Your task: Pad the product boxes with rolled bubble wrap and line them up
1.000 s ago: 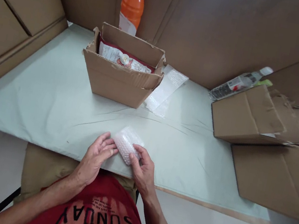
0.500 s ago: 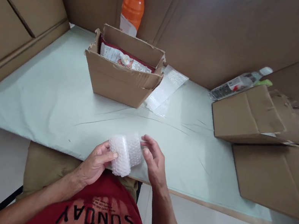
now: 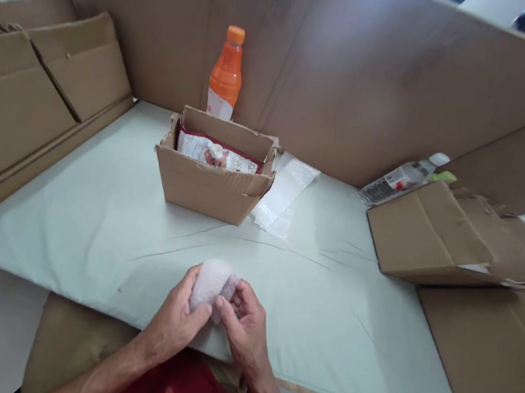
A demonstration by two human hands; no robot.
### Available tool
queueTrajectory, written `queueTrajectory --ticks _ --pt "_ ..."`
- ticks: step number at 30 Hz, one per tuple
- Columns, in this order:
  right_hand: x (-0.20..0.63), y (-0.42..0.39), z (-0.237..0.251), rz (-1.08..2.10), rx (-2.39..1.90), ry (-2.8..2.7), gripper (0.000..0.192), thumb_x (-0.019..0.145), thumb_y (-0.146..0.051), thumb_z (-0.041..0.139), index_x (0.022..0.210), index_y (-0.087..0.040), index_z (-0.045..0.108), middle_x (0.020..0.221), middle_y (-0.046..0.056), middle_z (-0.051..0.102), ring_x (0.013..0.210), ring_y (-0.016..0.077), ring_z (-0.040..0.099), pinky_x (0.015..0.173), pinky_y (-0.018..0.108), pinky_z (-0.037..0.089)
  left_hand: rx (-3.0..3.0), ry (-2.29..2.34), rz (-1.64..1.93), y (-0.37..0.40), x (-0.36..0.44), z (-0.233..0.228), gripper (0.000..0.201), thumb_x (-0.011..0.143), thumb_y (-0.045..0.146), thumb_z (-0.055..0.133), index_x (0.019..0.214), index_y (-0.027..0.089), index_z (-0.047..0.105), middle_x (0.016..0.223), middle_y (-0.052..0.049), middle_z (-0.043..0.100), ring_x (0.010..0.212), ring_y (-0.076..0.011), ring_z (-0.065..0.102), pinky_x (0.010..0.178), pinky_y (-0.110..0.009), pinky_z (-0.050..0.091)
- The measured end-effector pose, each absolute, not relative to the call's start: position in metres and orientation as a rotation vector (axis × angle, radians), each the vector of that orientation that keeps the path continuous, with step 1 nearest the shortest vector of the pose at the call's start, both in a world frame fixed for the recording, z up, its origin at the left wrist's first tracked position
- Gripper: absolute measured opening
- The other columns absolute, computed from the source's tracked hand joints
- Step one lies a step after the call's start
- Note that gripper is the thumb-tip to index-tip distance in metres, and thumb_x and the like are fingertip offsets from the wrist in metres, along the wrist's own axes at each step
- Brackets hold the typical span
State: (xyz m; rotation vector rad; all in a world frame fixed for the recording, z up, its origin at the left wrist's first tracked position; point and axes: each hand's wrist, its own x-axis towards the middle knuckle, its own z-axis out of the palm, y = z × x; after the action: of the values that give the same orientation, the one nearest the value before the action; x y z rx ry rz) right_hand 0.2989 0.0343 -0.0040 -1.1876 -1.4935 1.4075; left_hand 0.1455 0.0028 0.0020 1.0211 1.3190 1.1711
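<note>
- desk (image 3: pixel 85 219) under pale green sheet, cardboard walls all round
- both hands, left hand (image 3: pixel 177 320) and right hand (image 3: pixel 244 329), clasp bubble-wrap bundle (image 3: pixel 210 282); contents hidden, blurred

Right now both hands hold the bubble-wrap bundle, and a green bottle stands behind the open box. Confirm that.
Not quite: the bottle behind the open box is orange, as the head view shows. Both the left hand and right hand do hold the bubble-wrap bundle.

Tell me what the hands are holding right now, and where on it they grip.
A small bubble-wrap bundle, pinched between both hands: left hand on its left side and underside, right hand on its right lower edge.
</note>
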Motion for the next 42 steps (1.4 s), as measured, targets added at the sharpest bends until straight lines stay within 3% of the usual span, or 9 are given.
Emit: queueTrajectory --ticks 4,8,14,19,23,26,31,37,42 --pt "0.303 0.036 0.005 1.334 -1.140 -1.649 0.034 0.089 -0.046 0.065 0.112 -0.020 0.067 0.091 0.003 0.070 0.079 0.0182 0.064 0.072 0.027 0.054 1.057 1.388 1.151 0.001 0.151 -0.018 0.060 0.085 0.022 0.061 0.144 0.019 0.050 0.138 -0.015 0.062 0.125 -0.0301 0.060 0.111 -0.047 0.044" --pt "0.293 0.035 0.012 1.206 -1.113 -1.724 0.049 0.085 -0.045 0.070 0.127 -0.022 0.063 0.104 0.004 0.071 0.088 0.0206 0.066 0.080 0.028 0.056 1.218 1.442 1.223 0.000 0.163 -0.036 0.069 0.090 0.023 0.055 0.155 0.018 0.035 0.155 -0.020 0.045 0.142 -0.0337 0.048 0.116 -0.052 0.041" --pt "0.302 0.063 0.017 1.206 -1.193 -1.690 0.032 0.096 -0.042 0.057 0.115 -0.020 0.070 0.096 0.005 0.075 0.084 0.0212 0.070 0.075 0.029 0.058 1.592 1.253 1.164 0.008 0.155 -0.018 0.101 0.078 0.012 0.068 0.163 0.028 0.016 0.167 -0.017 0.025 0.152 -0.0394 0.030 0.119 -0.058 0.038" --pt "0.344 0.126 0.082 0.846 -1.148 -1.725 0.033 0.087 -0.048 0.072 0.111 -0.024 0.075 0.104 0.006 0.076 0.088 0.0240 0.071 0.069 0.031 0.058 1.750 1.520 1.514 0.050 0.102 0.025 0.084 0.083 0.014 0.066 0.157 0.034 0.033 0.162 -0.013 0.037 0.148 -0.0363 0.038 0.118 -0.058 0.037" --pt "0.331 0.186 0.167 0.352 -1.062 -1.872 0.022 0.086 -0.046 0.074 0.094 -0.025 0.077 0.092 0.004 0.073 0.084 0.0207 0.068 0.070 0.030 0.054 1.644 1.763 1.809 0.096 0.063 0.042 0.081 0.084 0.016 0.067 0.156 0.030 0.034 0.156 -0.013 0.041 0.143 -0.0339 0.042 0.117 -0.055 0.039" --pt "0.285 0.234 0.201 0.220 -0.950 -2.142 0.015 0.087 -0.037 0.074 0.087 -0.022 0.077 0.081 0.000 0.070 0.072 0.0146 0.062 0.063 0.025 0.047 1.514 1.775 1.860 0.120 0.053 0.034 0.083 0.084 0.018 0.068 0.157 0.029 0.030 0.159 -0.013 0.039 0.143 -0.0326 0.043 0.117 -0.051 0.038" --pt "0.211 0.297 0.180 0.289 -0.964 -2.717 0.009 0.077 -0.021 0.079 0.086 -0.022 0.077 0.070 -0.003 0.069 0.063 0.0128 0.058 0.059 0.023 0.037 1.365 1.796 1.843 0.130 0.063 0.005 0.084 0.086 0.020 0.067 0.159 0.028 0.026 0.160 -0.013 0.037 0.143 -0.0315 0.042 0.121 -0.049 0.033" --pt "0.175 0.310 0.133 0.469 -0.850 -3.033 0.022 0.066 -0.003 0.076 0.058 -0.021 0.068 0.053 -0.002 0.062 0.055 0.0148 0.058 0.060 0.027 0.039 1.297 1.772 1.928 0.130 0.066 -0.016 0.080 0.084 0.020 0.069 0.156 0.025 0.034 0.155 -0.013 0.043 0.142 -0.0319 0.044 0.121 -0.049 0.032" --pt "0.166 0.312 0.132 0.584 -0.784 -3.119 0.021 0.063 -0.002 0.078 0.062 -0.021 0.071 0.055 -0.002 0.064 0.055 0.0155 0.058 0.060 0.028 0.043 1.350 1.741 1.990 0.132 0.062 -0.018 0.080 0.083 0.018 0.069 0.155 0.028 0.035 0.153 -0.011 0.046 0.142 -0.0321 0.045 0.120 -0.052 0.034"
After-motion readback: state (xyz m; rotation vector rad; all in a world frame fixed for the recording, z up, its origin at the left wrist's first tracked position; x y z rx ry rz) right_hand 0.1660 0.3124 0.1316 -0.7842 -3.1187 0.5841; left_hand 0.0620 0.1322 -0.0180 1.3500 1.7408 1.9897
